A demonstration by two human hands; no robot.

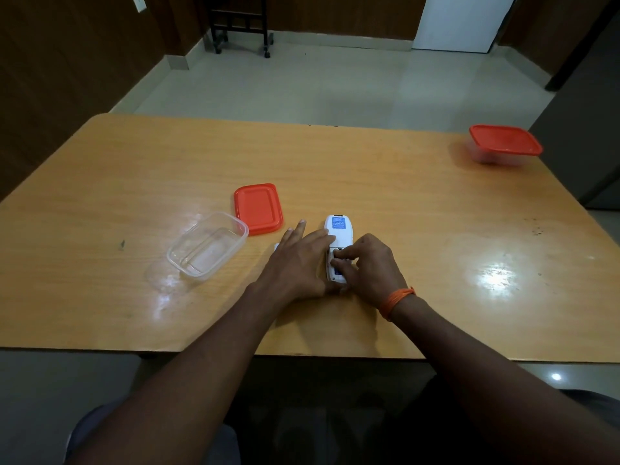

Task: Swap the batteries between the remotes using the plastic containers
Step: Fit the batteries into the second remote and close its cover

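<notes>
White remote lies face-down on the wooden table btwn both hands. Left hand lies flat, fingers spread, pressing its left edge. Right hand has fingertips curled into the open battery bay; can't tell if it grips a battery. Clear open container sits left of the left hand, w/ red lid just beyond. Lidded container sits far beyond the right hand.

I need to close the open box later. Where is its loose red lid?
The loose red lid lies flat on the table, left of centre, just behind the open clear container and left of the white remote.
</notes>
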